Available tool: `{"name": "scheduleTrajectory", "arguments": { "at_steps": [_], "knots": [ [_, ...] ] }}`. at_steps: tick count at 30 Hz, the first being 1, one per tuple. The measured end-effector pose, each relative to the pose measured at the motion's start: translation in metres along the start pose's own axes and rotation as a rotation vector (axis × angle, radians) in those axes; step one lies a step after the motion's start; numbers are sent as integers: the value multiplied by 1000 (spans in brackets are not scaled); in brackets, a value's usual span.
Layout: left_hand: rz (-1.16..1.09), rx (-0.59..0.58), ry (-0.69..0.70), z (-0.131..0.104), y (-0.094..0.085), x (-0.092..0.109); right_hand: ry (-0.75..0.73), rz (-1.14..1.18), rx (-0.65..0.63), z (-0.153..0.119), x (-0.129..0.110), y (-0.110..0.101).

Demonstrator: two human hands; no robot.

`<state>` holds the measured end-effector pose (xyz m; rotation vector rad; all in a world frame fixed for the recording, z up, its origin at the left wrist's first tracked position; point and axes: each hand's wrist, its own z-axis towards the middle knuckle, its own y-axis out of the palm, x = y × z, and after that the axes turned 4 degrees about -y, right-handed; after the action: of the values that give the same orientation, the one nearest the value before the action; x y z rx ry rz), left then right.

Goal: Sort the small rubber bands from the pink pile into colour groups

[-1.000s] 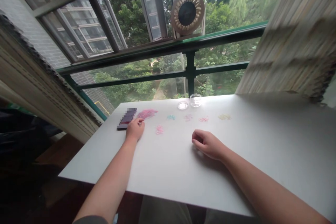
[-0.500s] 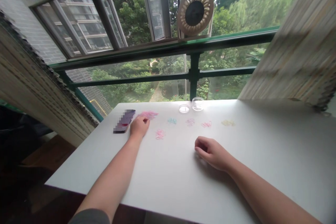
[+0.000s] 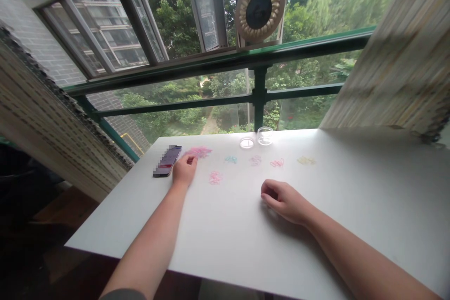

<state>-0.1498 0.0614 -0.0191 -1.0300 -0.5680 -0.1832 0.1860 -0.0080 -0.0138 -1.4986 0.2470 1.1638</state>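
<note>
My left hand [image 3: 184,170] is at the near edge of a mixed pink and purple heap [image 3: 199,152] of small thin pieces, just right of a phone [image 3: 168,161]. Its fingers are pinched together; whatever is between them is hidden or too small to see. My right hand [image 3: 284,199] rests on the table, loosely curled, with a hollow between thumb and forefinger and nothing visible in it. Between and beyond the hands lie small loop-like pieces: a pink group [image 3: 215,177], a blue group [image 3: 231,160], a lilac group [image 3: 255,161], a rosy group [image 3: 277,163] and a yellowish group [image 3: 306,161].
At the back of the white table [image 3: 225,234] stand a clear round container [image 3: 265,136] and a flat clear round lid [image 3: 246,143]. Behind them run a green railing [image 3: 259,98] and a window with a round fan [image 3: 259,10]. Curtains [image 3: 365,51] hang at both sides.
My left hand has drawn back slightly to the left, away from the heap. The right hand keeps its curled pose, and the view has shifted a little.
</note>
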Motion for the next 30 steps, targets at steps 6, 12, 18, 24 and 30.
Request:
{"name": "scheduleTrajectory", "arguments": {
  "at_steps": [6,12,18,24,30],
  "knots": [
    [-190,-121,152,-31,-6,52,-12,16,24,0,0,1],
    [-290,-540,514,-80,15,127,-36,137,132,2,7,1],
    [-343,-601,452,-92,24,145,-28,192,231,4,10,0],
    [-332,-675,424,-100,24,137,-29,134,198,4,5,0],
    [-287,-675,467,-100,21,129,-27,102,157,4,6,0]
  ]
}}
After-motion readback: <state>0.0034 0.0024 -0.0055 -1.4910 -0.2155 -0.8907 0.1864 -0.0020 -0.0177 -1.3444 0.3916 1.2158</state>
